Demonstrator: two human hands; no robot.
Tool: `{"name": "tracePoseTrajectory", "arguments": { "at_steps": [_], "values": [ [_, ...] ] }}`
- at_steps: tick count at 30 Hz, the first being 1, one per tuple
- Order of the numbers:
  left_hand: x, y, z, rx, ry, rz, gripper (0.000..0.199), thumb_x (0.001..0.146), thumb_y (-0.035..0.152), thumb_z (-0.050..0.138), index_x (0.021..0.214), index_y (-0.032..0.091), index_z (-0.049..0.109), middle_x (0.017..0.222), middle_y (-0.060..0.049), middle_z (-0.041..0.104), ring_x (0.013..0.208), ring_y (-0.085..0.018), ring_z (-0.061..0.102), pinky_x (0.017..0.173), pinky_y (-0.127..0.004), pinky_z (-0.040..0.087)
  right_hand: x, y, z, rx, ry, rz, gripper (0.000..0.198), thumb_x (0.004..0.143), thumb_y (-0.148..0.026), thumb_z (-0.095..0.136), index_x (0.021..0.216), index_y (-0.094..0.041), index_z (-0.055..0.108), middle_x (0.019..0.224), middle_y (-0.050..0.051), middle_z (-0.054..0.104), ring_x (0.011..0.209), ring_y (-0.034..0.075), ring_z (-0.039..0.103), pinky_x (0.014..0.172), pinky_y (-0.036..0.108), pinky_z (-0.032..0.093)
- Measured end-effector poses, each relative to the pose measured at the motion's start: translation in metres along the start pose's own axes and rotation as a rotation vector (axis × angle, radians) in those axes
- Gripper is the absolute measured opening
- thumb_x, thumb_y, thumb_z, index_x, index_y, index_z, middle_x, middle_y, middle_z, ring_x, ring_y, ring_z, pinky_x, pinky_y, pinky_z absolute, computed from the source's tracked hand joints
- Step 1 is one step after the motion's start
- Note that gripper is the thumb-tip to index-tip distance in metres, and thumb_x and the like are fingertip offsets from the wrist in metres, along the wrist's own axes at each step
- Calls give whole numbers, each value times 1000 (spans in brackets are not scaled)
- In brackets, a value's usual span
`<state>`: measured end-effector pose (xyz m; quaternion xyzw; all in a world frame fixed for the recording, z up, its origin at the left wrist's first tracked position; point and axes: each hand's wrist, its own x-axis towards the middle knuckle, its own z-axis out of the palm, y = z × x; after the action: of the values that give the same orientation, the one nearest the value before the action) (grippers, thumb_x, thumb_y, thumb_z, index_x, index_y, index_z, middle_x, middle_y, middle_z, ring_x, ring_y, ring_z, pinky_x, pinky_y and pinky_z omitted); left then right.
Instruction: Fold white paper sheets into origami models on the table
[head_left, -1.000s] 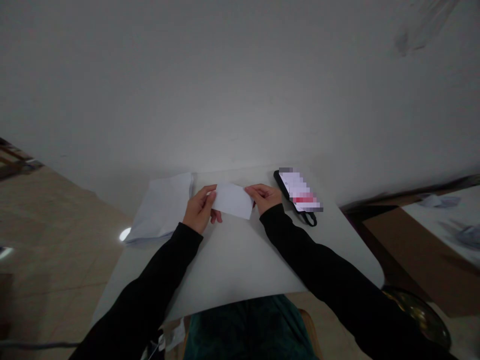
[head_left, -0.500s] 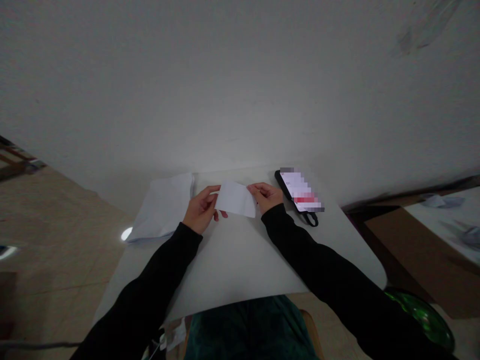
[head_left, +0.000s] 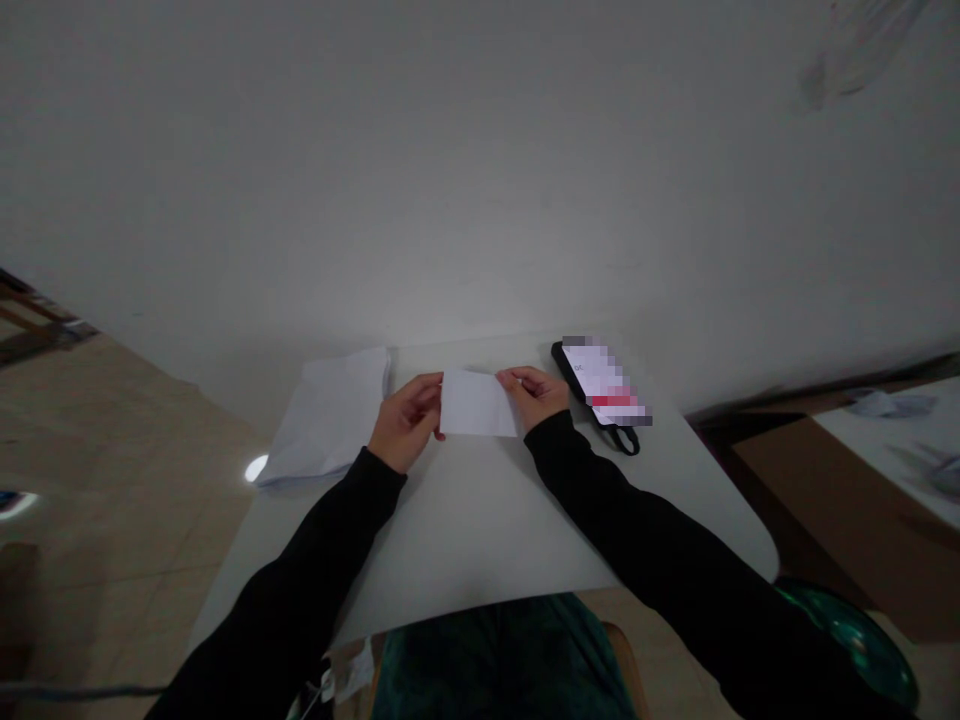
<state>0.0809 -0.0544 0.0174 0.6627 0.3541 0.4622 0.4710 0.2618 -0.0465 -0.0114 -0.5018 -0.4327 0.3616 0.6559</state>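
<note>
Between my hands is a small rectangular piece of white paper [head_left: 478, 404], held a little above the white table [head_left: 480, 520]. My left hand [head_left: 406, 420] grips its left edge, thumb and fingers closed there. At the upper right corner, my right hand [head_left: 534, 395] pinches the paper between thumb and fingers. A stack of white paper sheets [head_left: 326, 415] lies on the table to the left of my left hand. To the right of my right hand lies a phone [head_left: 606, 382] with a lit, blurred screen and a black strap loop.
A grey-white wall [head_left: 480, 180] rises right behind the table. Beyond the table's right side are a brown cardboard box [head_left: 855, 530] and a round green shiny object [head_left: 855, 635]. My legs in dark green trousers [head_left: 502, 660] are under the front edge.
The paper has turned slightly and now looks flatter and squarer to me. My left fingers, spread beneath it before, have drawn in at its left edge. My right hand keeps its pinch.
</note>
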Motion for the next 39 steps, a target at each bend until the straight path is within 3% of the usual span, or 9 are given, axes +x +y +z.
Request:
{"name": "tracePoseTrajectory", "arguments": {
  "at_steps": [4, 10, 12, 14, 17, 22, 28, 33, 39],
  "values": [
    [0, 2, 1, 111, 81, 71, 56, 64, 15, 68, 117, 21, 52, 98, -6, 65, 86, -16, 62, 62, -22, 48, -4, -4, 1, -11, -92, -28, 25, 67, -41, 65, 70, -16, 66, 56, -1, 61, 47, 10, 51, 46, 23, 39],
    [-4, 9, 3, 217, 188, 202, 54, 58, 16, 73, 110, 20, 57, 104, -6, 63, 89, -18, 60, 69, -25, 48, -13, -14, -1, -158, -269, -118, 32, 80, -46, 51, 86, -18, 64, 65, 0, 61, 49, 10, 52, 43, 22, 41],
    [-6, 13, 4, 270, 239, 240, 45, 62, 19, 71, 105, 19, 60, 102, -5, 63, 89, -18, 60, 75, -28, 49, -19, -21, -3, -279, -280, -312, 36, 82, -45, 49, 107, -20, 59, 96, 7, 64, 78, 16, 60, 57, 27, 49],
    [-8, 16, 6, 314, 315, 250, 38, 67, 24, 67, 103, 19, 60, 97, -4, 64, 85, -18, 60, 75, -29, 49, -27, -28, -5, -447, -306, -598, 61, 74, -50, 58, 126, -21, 46, 127, 13, 49, 113, 25, 49, 82, 40, 47],
    [-12, 17, 10, 352, 387, 269, 34, 72, 26, 63, 105, 19, 57, 94, -3, 63, 82, -17, 59, 70, -28, 49, -38, -30, -4, -676, -313, -894, 80, 66, -58, 63, 133, -21, 40, 141, 15, 32, 124, 33, 36, 95, 48, 34],
    [-15, 19, 14, 570, 339, 438, 23, 72, 24, 65, 95, 20, 62, 87, -3, 59, 80, -17, 57, 70, -30, 46, -42, -27, -7, -765, -61, -1121, 36, 81, -27, 59, 116, -36, 56, 121, 1, 57, 106, 21, 51, 85, 37, 37],
    [-16, 27, -8, 947, 363, 737, 26, 76, 18, 64, 96, 33, 67, 86, -1, 64, 83, -19, 56, 82, -40, 38, -39, -39, -37, -715, -73, -1215, 34, 77, -18, 67, 103, -39, 63, 101, -5, 67, 97, 17, 55, 80, 33, 36],
    [-43, 25, -23, 1227, 108, 794, 42, 81, 12, 58, 113, 40, 58, 93, 3, 69, 87, -18, 61, 92, -42, 32, -47, -40, -60, -768, -289, -1279, 30, 81, -13, 61, 103, -32, 63, 97, -4, 70, 95, 13, 59, 79, 30, 38],
    [-83, 18, -12, 1199, -361, 629, 42, 90, 8, 35, 130, 19, 44, 122, -9, 59, 115, -18, 52, 95, -36, 39, -63, -19, -67, -621, -620, -1131, 15, 84, -15, 57, 97, -19, 62, 90, 2, 71, 95, 12, 61, 79, 29, 43]
  ]
}}
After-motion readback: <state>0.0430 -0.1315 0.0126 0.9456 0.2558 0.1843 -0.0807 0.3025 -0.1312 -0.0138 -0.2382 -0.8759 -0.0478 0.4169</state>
